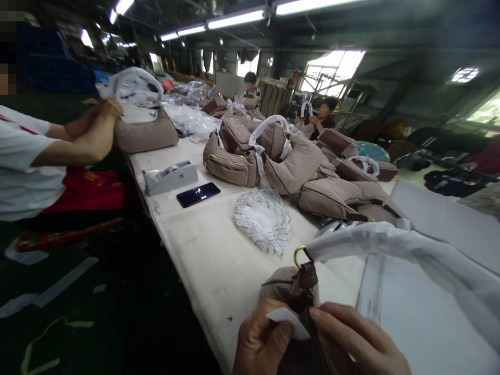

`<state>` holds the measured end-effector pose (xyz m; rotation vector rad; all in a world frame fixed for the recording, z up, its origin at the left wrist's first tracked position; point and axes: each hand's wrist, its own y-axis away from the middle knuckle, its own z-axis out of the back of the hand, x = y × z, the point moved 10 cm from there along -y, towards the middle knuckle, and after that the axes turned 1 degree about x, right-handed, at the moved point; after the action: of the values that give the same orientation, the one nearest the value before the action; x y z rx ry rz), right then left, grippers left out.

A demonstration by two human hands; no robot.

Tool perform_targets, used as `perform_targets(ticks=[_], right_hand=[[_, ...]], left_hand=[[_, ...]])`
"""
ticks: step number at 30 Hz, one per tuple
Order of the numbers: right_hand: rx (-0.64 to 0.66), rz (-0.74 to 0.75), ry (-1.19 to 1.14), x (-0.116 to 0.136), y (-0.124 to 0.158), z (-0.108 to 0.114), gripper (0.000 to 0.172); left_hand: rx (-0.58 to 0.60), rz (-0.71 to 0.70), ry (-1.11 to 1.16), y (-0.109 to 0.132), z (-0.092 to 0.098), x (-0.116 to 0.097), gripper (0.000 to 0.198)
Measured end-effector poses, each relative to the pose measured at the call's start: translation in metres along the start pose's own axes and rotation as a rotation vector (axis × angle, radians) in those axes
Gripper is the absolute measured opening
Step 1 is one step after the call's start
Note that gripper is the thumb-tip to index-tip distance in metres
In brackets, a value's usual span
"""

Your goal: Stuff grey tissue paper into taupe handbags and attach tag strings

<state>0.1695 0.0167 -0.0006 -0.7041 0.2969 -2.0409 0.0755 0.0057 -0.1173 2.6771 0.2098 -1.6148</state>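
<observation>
The brown bag (291, 285) lies at the near edge of the long white table (203, 265), right under both hands. It looks soft and floppy, and not very heavy, so I think it bends when lifted. A good spot to hold it is the firm end by the gold ring (299, 256), or the handle wrapped in white paper (390, 252). The left hand (263, 344) pinches a thin white slip (287, 319) with thumb and finger; the slip looks easy to crease. The right hand (359, 344) lies on the bag with long straight fingers, one touching the slip. Its thumb is hidden, so I cannot tell if it grips. Most of the bag is cut off below.
</observation>
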Motion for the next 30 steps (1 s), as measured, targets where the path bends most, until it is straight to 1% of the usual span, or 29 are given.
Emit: perform_targets(ticks=[1,2,3,4,5,6,8,10,12,14,17,21,23,30], right_hand=[[-0.035,0.073,0.117,0.003,-0.006,0.005,0.031],[-0.026,0.136,0.198,0.004,-0.011,0.006,0.033],[0.02,0.18,0.237,0.003,-0.016,0.002,0.035],[0.082,0.192,0.242,-0.001,-0.02,-0.002,0.037],[0.115,0.191,0.225,-0.006,-0.023,-0.004,0.038],[0.124,0.18,0.199,-0.012,-0.024,-0.005,0.039],[0.088,0.161,0.15,-0.022,-0.023,-0.004,0.039],[0.018,0.157,0.098,-0.029,-0.017,-0.003,0.037],[-0.023,0.147,0.043,-0.035,-0.012,-0.003,0.036],[-0.036,0.139,-0.003,-0.038,-0.01,-0.005,0.035],[-0.038,0.122,-0.037,-0.038,-0.011,-0.005,0.035],[-0.049,0.095,-0.043,-0.036,-0.014,-0.003,0.031],[-0.048,0.099,-0.037,-0.034,-0.014,-0.003,0.031],[-0.04,0.094,-0.059,-0.032,-0.014,-0.006,0.033]], left_hand=[[0.005,0.03,0.045,-0.002,0.0,0.001,0.023],[0.013,0.044,0.079,-0.005,0.002,0.0,0.025],[0.024,0.058,0.097,-0.008,0.003,-0.001,0.027],[0.042,0.077,0.092,-0.011,0.006,-0.002,0.029],[0.067,0.102,0.059,-0.013,0.009,-0.002,0.03],[0.097,0.13,-0.009,-0.015,0.013,-0.003,0.031],[0.14,0.152,-0.235,-0.016,0.025,-0.009,0.028],[0.143,0.115,-0.51,-0.015,0.039,-0.02,0.023],[0.154,0.071,-0.705,-0.013,0.045,-0.027,0.018],[0.202,0.05,-0.793,-0.013,0.042,-0.028,0.013],[0.265,0.022,-0.863,-0.015,0.029,-0.027,0.011],[0.386,-0.074,-0.934,-0.016,0.009,-0.032,0.012],[0.427,-0.119,-0.968,-0.014,0.003,-0.035,0.012],[0.413,-0.151,-0.987,-0.016,-0.001,-0.042,0.014]])
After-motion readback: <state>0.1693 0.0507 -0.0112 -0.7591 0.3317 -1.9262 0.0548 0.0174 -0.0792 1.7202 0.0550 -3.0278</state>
